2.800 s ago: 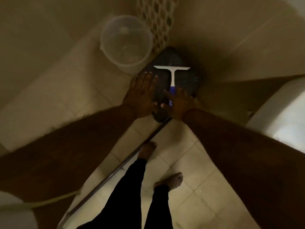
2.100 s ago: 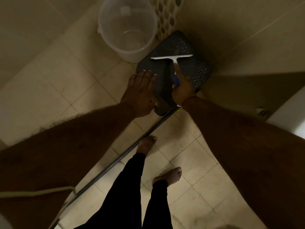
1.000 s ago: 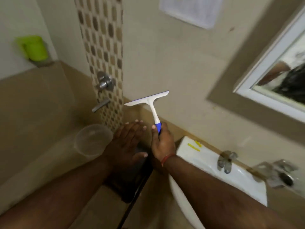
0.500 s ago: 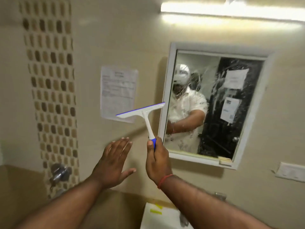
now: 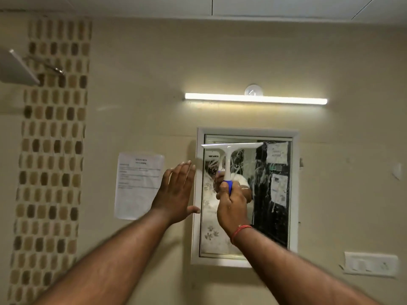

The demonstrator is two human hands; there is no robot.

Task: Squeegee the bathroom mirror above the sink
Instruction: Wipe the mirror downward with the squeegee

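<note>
A white-framed mirror (image 5: 273, 194) hangs on the beige wall, its glass streaked with soapy smears. My right hand (image 5: 231, 205) grips the blue handle of a white squeegee (image 5: 228, 150). The squeegee's blade lies level across the upper left part of the glass, near the top of the frame. My left hand (image 5: 176, 192) is raised with flat, spread fingers just left of the mirror frame and holds nothing. The sink is out of view.
A lit tube light (image 5: 255, 99) is mounted above the mirror. A printed paper sheet (image 5: 137, 183) is stuck on the wall to the left. A mosaic tile strip (image 5: 50, 150) and a shower head (image 5: 19, 67) are at far left. A switch plate (image 5: 371, 264) sits at lower right.
My right hand took the squeegee off a dark stool on the floor and raised it. The view rose from the floor to the wall, and the blade moved right onto the mirror's top.
</note>
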